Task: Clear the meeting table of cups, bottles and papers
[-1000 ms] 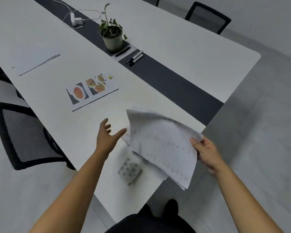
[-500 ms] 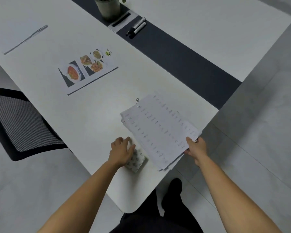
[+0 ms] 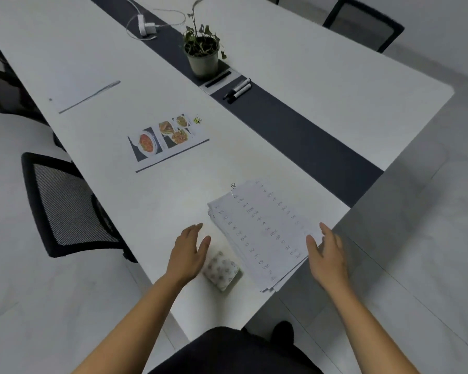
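Observation:
A clipped stack of written sheets [image 3: 262, 230] lies flat at the near corner of the white table [image 3: 152, 201], its lower edge hanging slightly over the rim. My right hand [image 3: 327, 252] hovers open just right of the stack, fingers apart, holding nothing. My left hand [image 3: 189, 249] is open too, left of the stack and beside a small patterned tissue pack [image 3: 222, 271]. Further up lie a printed sheet with food photos [image 3: 165, 139] and a plain white sheet [image 3: 84, 90] near the left edge.
A potted plant [image 3: 201, 52], two markers [image 3: 238, 90] and a white charger with cable [image 3: 146, 27] sit along the dark centre strip [image 3: 295, 136]. Black mesh chairs stand at the left [image 3: 62, 203] and far right [image 3: 362, 22]. Grey floor lies to the right.
The stack went from lifted in my right hand to lying flat on the table. My right hand has let go of it and opened. My left hand lifted off the tissue pack.

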